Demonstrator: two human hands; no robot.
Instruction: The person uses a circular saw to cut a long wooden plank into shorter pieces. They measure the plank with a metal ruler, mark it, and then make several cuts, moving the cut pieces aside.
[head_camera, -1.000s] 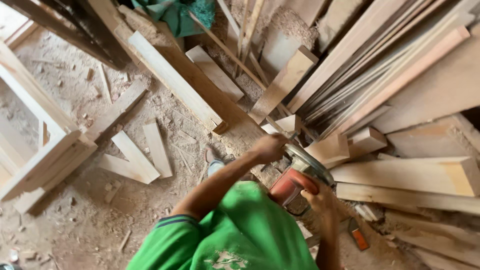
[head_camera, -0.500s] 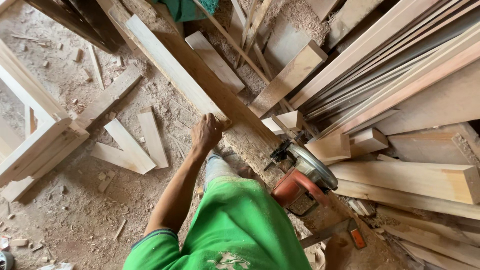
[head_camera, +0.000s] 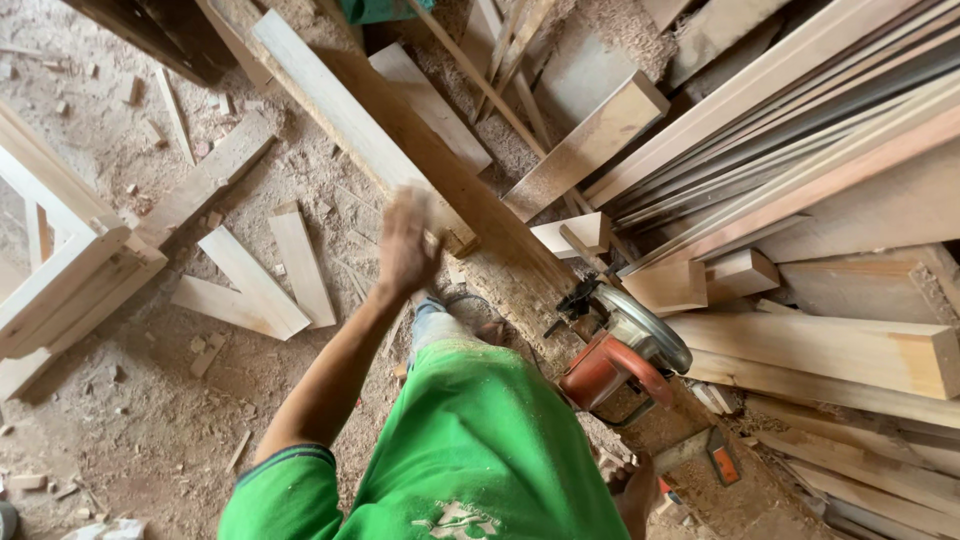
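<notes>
The left hand (head_camera: 405, 245), blurred, reaches flat-fingered at the near end of a pale plank (head_camera: 350, 120); whether it grips, I cannot tell. The plank's long axis runs from the hand up-left. A circular saw (head_camera: 625, 355) lies right of the hand.

Sawdust-covered floor (head_camera: 130, 440) carries everything here. Long dark plank (head_camera: 470, 215) runs diagonally across it, a pale board (head_camera: 350, 120) lying on top of the plank. Circular saw (head_camera: 620, 355) with an orange body sits by the plank's near end. Two short pale offcuts (head_camera: 265, 280) lie crossed on the floor to my left. A pale wooden frame (head_camera: 60, 270) rests at the left edge. Stacked planks and blocks (head_camera: 820, 340) fill the right side. Small chips are scattered all over.
</notes>
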